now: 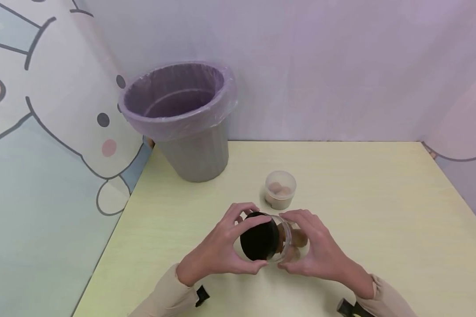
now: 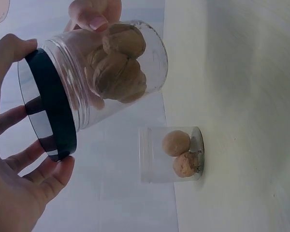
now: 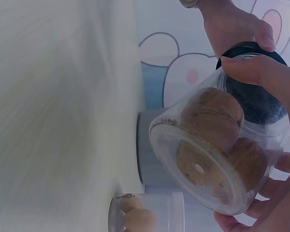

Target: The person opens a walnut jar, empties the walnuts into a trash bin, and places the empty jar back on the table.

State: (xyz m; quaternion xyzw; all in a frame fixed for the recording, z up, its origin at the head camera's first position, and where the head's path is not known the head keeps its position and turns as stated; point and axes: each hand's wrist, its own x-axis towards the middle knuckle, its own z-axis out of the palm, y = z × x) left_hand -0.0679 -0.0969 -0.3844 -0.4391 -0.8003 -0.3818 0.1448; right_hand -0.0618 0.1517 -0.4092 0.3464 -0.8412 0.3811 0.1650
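Leftmost, noted along the side: wall covering (image 1: 47, 220) with a white cartoon animal (image 1: 75, 79). Next rightward, at the back of the pale yellow table (image 1: 361, 189): grey waste bin (image 1: 194, 156), upright, with a translucent purplish liner (image 1: 220, 103) folded over its rim. Further right, in front: left hand (image 1: 224, 248), fingers and thumb spread round the edge of a black lid (image 1: 258, 237), clamped on it from opposite sides. Lid at the mouth of a clear screw-thread jar (image 2: 108, 67); cannot tell whether seated or loose. Jar tilted, held up off the table between both hands, with several walnuts (image 3: 212, 118) inside, base toward right. Just beyond jar, apart from it: small clear tub (image 2: 154, 159), upright on the table, with rounded tan pieces (image 2: 176, 143) at its bottom. Rightmost: right hand (image 1: 319, 248), fingers and thumb curled round the jar wall, clamped on it.
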